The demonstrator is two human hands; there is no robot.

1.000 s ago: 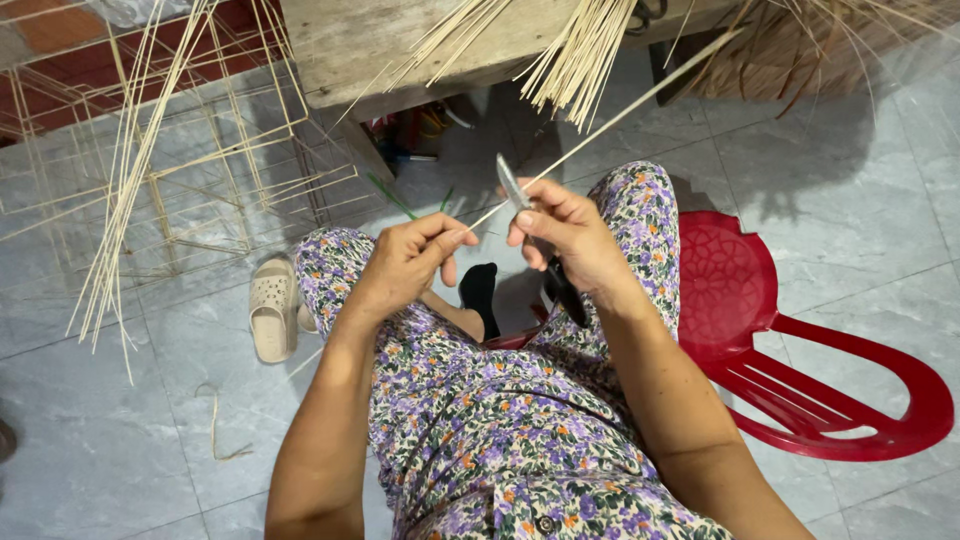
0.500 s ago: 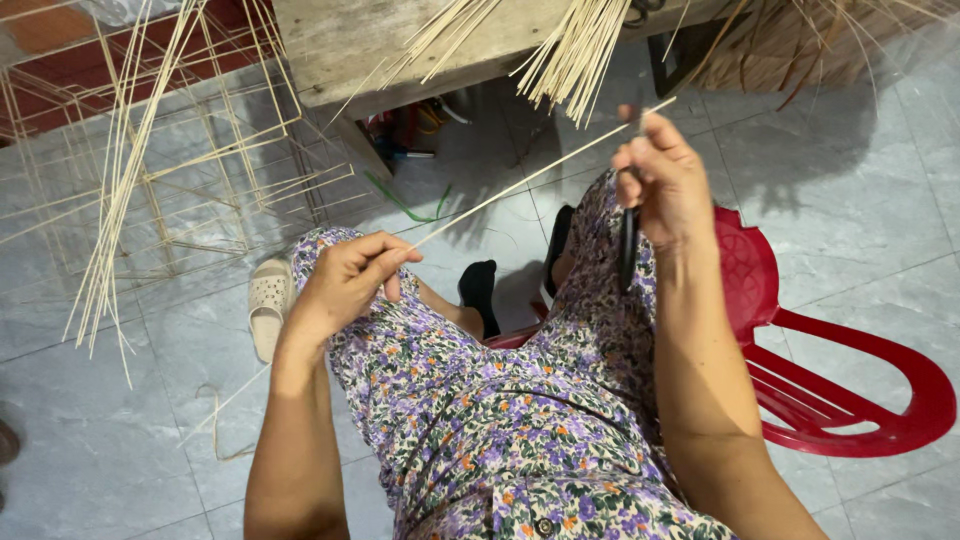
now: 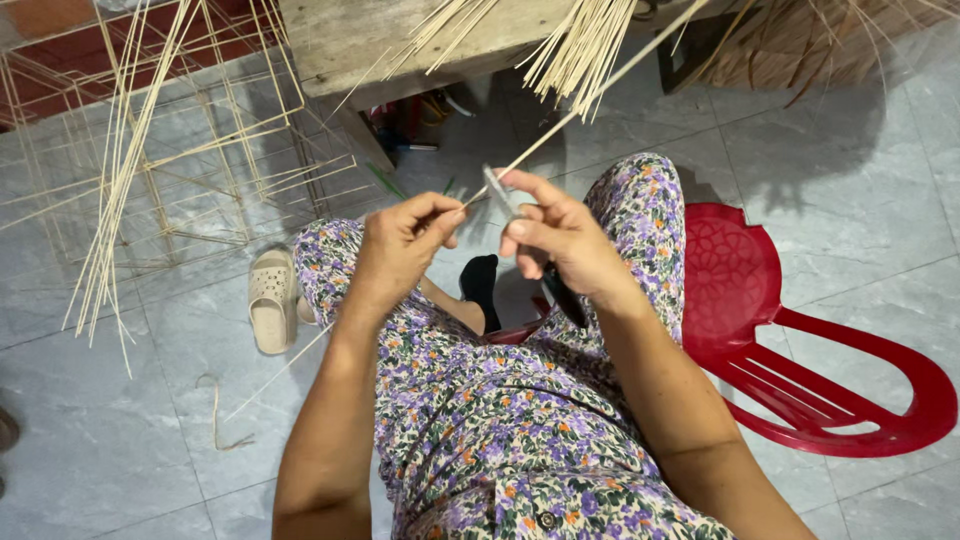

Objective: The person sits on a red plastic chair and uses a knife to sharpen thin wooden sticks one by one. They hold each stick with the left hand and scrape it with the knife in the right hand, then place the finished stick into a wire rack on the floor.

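Left hand (image 3: pixel 400 245): I see its fingers pinched shut on the stick (image 3: pixel 590 95), thumb against forefinger, near the stick's lower end

Right hand (image 3: pixel 560 235): its fingers are curled closed around a knife (image 3: pixel 497 192), blade tip up, dark handle running down under the palm

Stick axis: it runs from my lower left up to the upper right, over the lap toward the tabletop (image 3: pixel 340 40)

Key relation: blade sits just right of the left pinch, touching or nearly touching the stick; I cannot tell which

Nearer hand: left, already on it

The bamboo strip (image 3: pixel 590 95) runs off the top edge — its near end hides behind the left hand (image 3: pixel 400 250).
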